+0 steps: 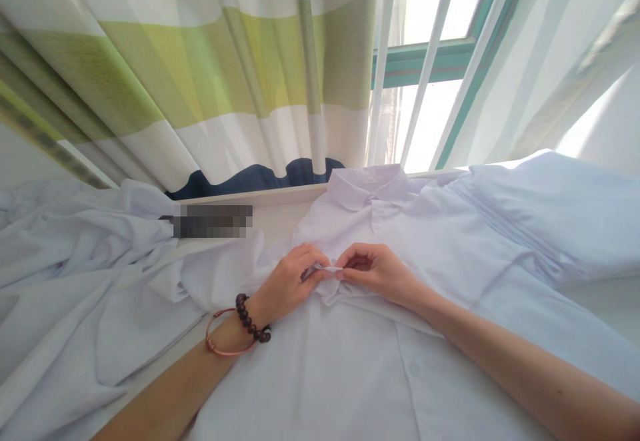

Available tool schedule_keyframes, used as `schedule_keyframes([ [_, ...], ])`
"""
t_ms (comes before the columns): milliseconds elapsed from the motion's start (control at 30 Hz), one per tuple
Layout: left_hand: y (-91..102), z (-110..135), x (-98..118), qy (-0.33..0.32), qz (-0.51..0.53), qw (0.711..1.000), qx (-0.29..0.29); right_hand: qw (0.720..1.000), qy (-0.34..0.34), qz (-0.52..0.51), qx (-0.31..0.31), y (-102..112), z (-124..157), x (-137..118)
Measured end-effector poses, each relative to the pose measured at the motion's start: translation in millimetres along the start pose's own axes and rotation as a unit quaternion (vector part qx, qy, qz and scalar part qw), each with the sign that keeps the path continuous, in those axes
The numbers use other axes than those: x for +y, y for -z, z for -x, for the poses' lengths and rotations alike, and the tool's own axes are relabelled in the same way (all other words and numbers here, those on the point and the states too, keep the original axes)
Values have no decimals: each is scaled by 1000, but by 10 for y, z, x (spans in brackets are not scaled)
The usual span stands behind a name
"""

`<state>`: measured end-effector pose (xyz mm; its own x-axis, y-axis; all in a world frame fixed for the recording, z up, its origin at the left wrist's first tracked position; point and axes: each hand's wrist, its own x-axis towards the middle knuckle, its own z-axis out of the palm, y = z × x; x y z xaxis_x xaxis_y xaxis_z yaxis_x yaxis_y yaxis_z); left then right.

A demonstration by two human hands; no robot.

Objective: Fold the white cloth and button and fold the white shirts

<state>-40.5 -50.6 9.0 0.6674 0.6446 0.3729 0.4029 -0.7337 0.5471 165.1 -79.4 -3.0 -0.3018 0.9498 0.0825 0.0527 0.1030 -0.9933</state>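
A white collared shirt (350, 361) lies spread flat in front of me, its collar (367, 184) pointing away toward the window. My left hand (290, 281), with a bead bracelet and a thin bangle on the wrist, pinches the shirt's front placket near the chest. My right hand (375, 271) meets it from the other side, fingers closed on the same fold of fabric. The fingertips of both hands touch at the middle of the shirt front.
More white garments (85, 274) lie crumpled at the left, and another white piece (555, 214) is folded at the right. A striped green and white curtain (200, 74) hangs behind, beside a barred window (430, 61). A pale ledge (270, 198) runs along the back.
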Motion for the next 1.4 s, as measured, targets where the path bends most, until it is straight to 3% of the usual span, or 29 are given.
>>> schedule_keyframes([
  [133, -3, 8, 0, -21, -39, 999, 14, 999, 14, 51, 9, -19, 1, 21],
  [300, -5, 12, 17, -48, -70, 996, 33, 981, 93, 166, 25, -48, 26, 53],
  [400, 4, 10, 32, -65, -81, 994, 40, 949, 143, 278, 39, -84, 59, 37],
  [567, 11, 3, 53, -97, -88, 990, 46, 868, 244, 425, 82, -174, 111, 9],
  [633, 6, 6, 51, -106, -90, 989, 55, 860, 254, 430, 104, -200, 120, 18],
  [733, 0, 16, 39, -93, -87, 990, 66, 870, 253, 403, 126, -206, 123, 38],
  [867, -2, 30, 34, -62, -94, 991, 73, 867, 290, 385, 125, -163, 109, 59],
  [1000, -6, 32, 49, -107, -161, 975, 109, 850, 344, 385, 107, -131, 92, 77],
  [1067, 8, 31, 59, -138, -194, 964, 123, 853, 349, 375, 99, -128, 94, 76],
  [1133, 41, 31, 69, -172, -215, 953, 126, 877, 320, 347, 89, -129, 103, 54],
  [1267, 121, 37, 90, -256, -238, 928, 128, 961, 157, 222, 53, -125, 115, -64],
  [1400, 131, 51, 78, -289, -241, 916, 137, 992, 51, 110, -24, -96, 86, -162],
])
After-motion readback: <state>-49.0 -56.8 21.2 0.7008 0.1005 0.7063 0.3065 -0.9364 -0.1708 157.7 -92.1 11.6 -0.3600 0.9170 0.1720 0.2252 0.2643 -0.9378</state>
